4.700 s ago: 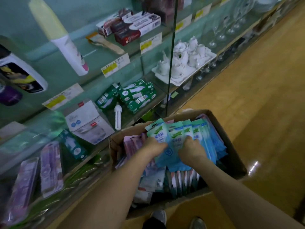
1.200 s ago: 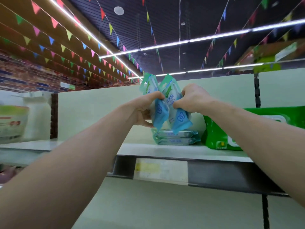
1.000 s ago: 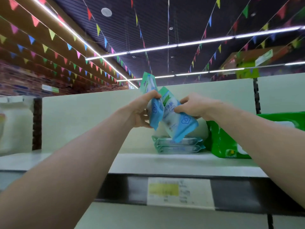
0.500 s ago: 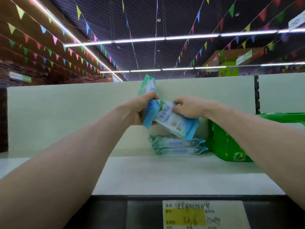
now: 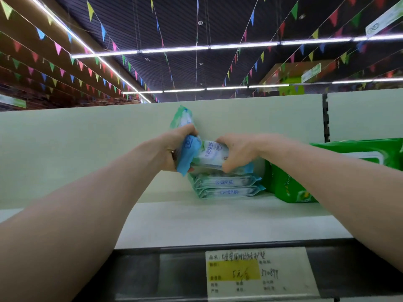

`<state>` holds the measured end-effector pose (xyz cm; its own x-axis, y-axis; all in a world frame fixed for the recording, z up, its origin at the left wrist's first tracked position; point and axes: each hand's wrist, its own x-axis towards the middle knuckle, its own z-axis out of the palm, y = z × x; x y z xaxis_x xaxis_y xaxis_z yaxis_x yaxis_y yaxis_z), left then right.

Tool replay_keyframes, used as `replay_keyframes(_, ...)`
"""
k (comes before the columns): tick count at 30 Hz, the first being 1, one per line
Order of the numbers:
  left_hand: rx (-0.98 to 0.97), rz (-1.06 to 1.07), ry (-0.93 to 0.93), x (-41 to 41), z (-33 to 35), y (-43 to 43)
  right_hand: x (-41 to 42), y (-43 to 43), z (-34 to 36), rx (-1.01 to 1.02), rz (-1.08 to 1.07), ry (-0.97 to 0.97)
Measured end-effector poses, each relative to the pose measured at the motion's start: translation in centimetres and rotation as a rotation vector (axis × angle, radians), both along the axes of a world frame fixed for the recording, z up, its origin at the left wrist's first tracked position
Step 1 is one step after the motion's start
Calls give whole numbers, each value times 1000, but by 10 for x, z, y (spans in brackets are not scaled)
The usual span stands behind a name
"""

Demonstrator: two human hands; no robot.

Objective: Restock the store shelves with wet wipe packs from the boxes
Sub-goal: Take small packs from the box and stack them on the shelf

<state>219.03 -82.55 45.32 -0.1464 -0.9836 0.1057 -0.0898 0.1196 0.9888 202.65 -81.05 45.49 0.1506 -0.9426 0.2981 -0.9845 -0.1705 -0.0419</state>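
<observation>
Pale shelf [image 5: 218, 224] beneath a bunting-strung ceiling, price tag [image 5: 257, 273] on its front edge. Left hand [image 5: 168, 149] gripping upright wipe packs [image 5: 188, 156]; right hand [image 5: 239, 149] clutching a flat pack [image 5: 211, 154] just above two stacked packs [image 5: 226, 186] (big green bundle [image 5: 287, 188] just beside).

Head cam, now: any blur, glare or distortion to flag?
Head view: ceiling strips blown out, no glare on the shelf; forearms stretched large at the frame edges by the wide lens; left hand, right hand and their packs slightly soft; stack print readable, label handwriting softer.
</observation>
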Motion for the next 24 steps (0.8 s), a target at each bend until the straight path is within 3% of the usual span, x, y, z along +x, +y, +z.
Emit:
replay_keyframes(4, -47, 63, -109, 5, -1, -1, -7, 2, 0, 83, -1, -59)
replay_keyframes(14, -152, 38, -112, 6, -2, 3, -5, -4, -2, 214, 19, -86)
replay_keyframes(24, -244, 46, -102, -7, -4, 0, -11, 5, 1, 166, 5, -24)
